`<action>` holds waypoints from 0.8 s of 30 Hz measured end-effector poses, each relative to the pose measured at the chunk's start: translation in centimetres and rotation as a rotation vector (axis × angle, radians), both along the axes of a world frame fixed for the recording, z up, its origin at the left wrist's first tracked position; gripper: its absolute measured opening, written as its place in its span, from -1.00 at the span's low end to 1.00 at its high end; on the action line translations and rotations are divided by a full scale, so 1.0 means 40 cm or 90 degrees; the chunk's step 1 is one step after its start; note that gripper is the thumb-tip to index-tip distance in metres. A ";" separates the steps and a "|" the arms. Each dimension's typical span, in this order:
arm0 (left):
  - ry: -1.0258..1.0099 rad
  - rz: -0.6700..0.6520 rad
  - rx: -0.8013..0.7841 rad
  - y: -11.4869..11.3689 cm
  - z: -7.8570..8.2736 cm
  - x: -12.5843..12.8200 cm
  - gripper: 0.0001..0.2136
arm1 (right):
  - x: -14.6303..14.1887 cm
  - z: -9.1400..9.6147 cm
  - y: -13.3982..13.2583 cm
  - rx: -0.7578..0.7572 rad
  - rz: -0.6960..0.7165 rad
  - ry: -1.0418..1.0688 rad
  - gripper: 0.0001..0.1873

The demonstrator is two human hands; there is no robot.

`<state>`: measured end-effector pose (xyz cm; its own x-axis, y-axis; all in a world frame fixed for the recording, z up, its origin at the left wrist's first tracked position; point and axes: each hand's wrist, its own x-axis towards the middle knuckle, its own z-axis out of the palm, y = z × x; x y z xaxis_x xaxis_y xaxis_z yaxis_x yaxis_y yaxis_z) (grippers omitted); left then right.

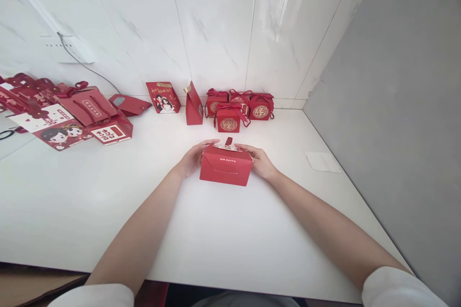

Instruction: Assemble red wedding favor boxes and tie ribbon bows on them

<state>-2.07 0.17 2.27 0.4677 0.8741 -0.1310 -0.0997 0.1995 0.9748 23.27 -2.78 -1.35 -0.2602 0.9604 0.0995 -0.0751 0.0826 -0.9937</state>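
A red paper gift box [225, 167] stands on the white table [216, 230] in front of me. My left hand [193, 157] grips its left side with the fingers curled over the top edge. My right hand [260, 161] holds its right side the same way. The box's top flaps show a white strip and a small red tab between my fingertips.
Several finished red boxes with ribbons [228, 117] stand by the back wall. Beside them are a tall red bag [193, 105] and a printed bag [163, 97]. A pile of flat red cartons [65, 115] lies at the left. A white paper slip [322, 161] lies at the right.
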 end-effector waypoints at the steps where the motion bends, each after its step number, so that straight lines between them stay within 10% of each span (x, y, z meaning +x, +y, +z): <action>1: -0.005 -0.007 -0.007 0.003 -0.003 -0.002 -0.47 | -0.001 0.001 -0.001 0.004 -0.003 -0.010 -0.53; 16: 0.092 -0.012 0.041 0.000 -0.019 -0.002 -0.58 | -0.006 0.017 -0.001 0.034 0.010 -0.033 -0.61; 24: -0.005 0.042 0.109 -0.002 -0.014 0.021 -0.42 | -0.002 -0.003 -0.022 0.193 -0.273 -0.095 -0.62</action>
<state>-1.22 0.10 1.69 0.4087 0.9123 0.0259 -0.1151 0.0233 0.9931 23.17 -3.64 -1.45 0.1157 0.9177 0.3801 0.1680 0.3591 -0.9180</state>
